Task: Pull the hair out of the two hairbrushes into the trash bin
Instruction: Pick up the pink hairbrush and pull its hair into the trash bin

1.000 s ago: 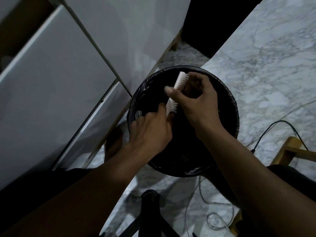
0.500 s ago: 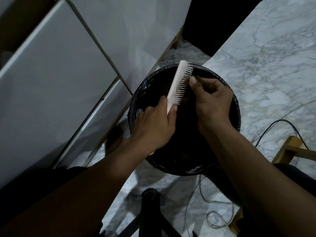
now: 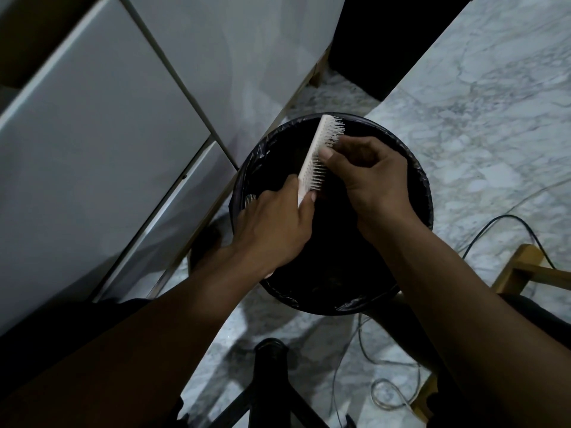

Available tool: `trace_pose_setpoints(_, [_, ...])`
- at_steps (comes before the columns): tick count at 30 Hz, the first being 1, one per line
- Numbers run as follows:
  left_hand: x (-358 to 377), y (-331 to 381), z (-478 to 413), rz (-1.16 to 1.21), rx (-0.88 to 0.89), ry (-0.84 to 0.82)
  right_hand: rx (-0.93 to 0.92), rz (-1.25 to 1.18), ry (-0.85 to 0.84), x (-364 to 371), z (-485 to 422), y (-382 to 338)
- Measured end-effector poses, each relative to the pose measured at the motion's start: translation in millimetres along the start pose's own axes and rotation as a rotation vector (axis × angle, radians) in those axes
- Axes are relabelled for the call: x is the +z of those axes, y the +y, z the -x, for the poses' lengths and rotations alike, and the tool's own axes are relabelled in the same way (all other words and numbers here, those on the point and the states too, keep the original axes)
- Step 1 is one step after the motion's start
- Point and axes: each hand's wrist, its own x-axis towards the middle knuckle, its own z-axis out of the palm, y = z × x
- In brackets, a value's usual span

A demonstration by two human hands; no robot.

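Observation:
A white hairbrush (image 3: 318,152) is held tilted above the round trash bin (image 3: 421,186), which is lined with a black bag. My left hand (image 3: 275,230) grips the brush by its handle end, bristles facing right. My right hand (image 3: 370,177) is at the bristles near the brush's upper half, thumb and fingers pinched against them. Any hair between the fingers is too dark and small to make out. A second hairbrush is not visible.
White cabinet doors (image 3: 108,134) stand to the left of the bin. A marble floor (image 3: 479,103) spreads to the right, with a black cable (image 3: 506,219) and a wooden frame (image 3: 522,270) at the right edge. A black stand (image 3: 272,381) is below.
The brush rose and tilted more upright over the bin. My right hand let go of the brush head, drew back to the right, then returned to pinch the bristles higher up.

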Motion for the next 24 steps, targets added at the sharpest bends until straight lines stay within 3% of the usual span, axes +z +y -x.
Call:
trace_pose_setpoints(6, [3.0, -3.0, -3.8, 0.091, -0.023, -0.003, -0.058, 0.095, 0.051, 0.9, -2.7, 5.3])
trace_pose_setpoints(15, [-2.0, -6.9, -12.2, 0.164, -0.065, 0.048, 0.13, -0.115, 0.111, 11.7, -3.1, -1.5])
trace_pose_setpoints(19, [-1.3, -12.5, -16.9, 0.257, -0.207, 0.063, 0.153, -0.123, 0.189, 6.4, -6.3, -8.3])
trace_pose_setpoints(24, [-3.6, -19.4, -22.2, 0.277, -0.214, 0.114, 0.204, -0.17, 0.114, -1.2, -6.8, -13.4])
